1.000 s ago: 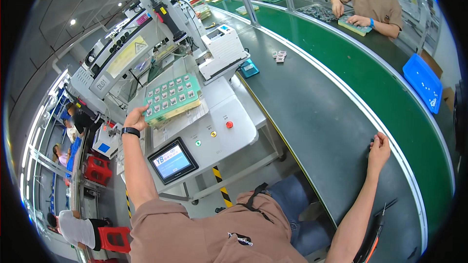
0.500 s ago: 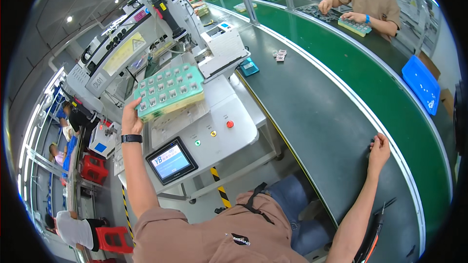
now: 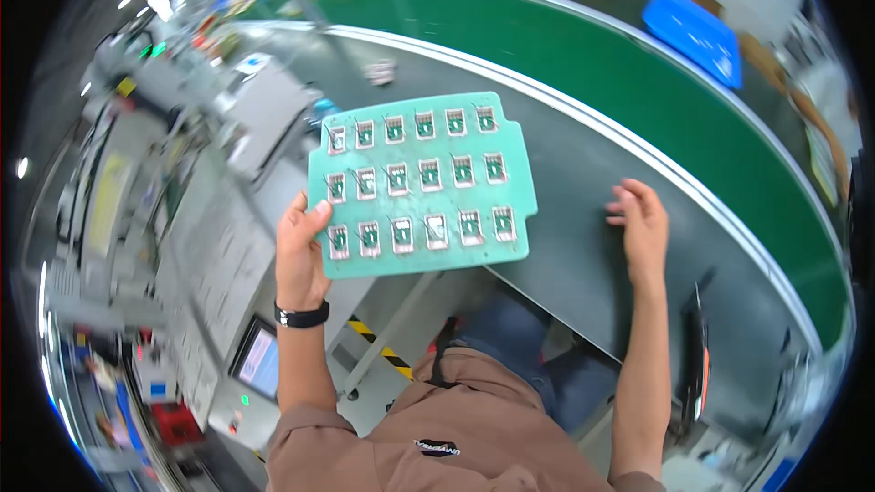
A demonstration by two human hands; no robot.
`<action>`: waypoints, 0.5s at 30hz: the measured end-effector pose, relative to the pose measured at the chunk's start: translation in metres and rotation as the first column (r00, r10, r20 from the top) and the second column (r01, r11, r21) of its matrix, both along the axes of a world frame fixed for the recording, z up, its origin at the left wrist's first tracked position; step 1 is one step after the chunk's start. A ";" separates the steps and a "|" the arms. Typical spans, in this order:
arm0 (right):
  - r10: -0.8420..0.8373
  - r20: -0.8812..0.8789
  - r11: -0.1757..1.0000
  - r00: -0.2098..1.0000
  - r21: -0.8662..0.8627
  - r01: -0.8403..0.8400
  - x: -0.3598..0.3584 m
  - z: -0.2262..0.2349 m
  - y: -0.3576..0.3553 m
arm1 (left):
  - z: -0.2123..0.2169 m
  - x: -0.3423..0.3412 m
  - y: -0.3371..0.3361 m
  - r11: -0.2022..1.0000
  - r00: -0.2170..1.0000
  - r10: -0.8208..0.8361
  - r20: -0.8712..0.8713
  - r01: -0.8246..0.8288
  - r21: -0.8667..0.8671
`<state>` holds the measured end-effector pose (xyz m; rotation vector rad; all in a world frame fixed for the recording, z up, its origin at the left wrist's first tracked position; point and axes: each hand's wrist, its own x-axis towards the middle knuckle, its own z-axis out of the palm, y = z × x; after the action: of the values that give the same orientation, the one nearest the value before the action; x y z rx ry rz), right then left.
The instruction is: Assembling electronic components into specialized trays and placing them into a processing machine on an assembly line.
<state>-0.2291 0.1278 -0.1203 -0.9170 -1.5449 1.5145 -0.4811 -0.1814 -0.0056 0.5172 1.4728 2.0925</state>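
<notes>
Clearly, the flat green tray [image 3: 412,148] with three pocket rows is raised over the left edge of our dark grey counter [image 3: 583,264], our left hand [image 3: 303,241] clamping its left side; our right hand's grip [image 3: 641,220] hovers rightward, loosely parted.

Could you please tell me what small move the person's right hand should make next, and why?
I would probably bring the right hand across to the near right edge of the green tray: only the left hand grips it, at its left edge, so the far side looks unsupported, while the right hand is apart from it with nothing visibly held.
</notes>
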 end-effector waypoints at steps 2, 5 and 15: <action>0.094 -0.078 0.984 0.992 -0.146 -0.105 0.009 0.019 -0.021 | -0.023 0.012 0.038 0.993 0.990 -0.120 0.077 0.121 -0.011; 0.127 -0.158 0.942 0.979 -0.290 -0.169 0.030 0.031 -0.031 | -0.054 0.027 0.089 0.954 0.944 -0.296 0.143 0.299 0.000; -0.105 0.062 0.928 0.992 -0.352 0.121 0.104 0.017 -0.042 | -0.106 0.070 0.167 0.774 0.758 -0.571 0.315 0.625 -0.100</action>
<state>-0.1248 0.0859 -0.1038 -1.2275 -1.2411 1.7308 -0.4112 -0.0144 -0.1112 0.5188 1.1385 1.4188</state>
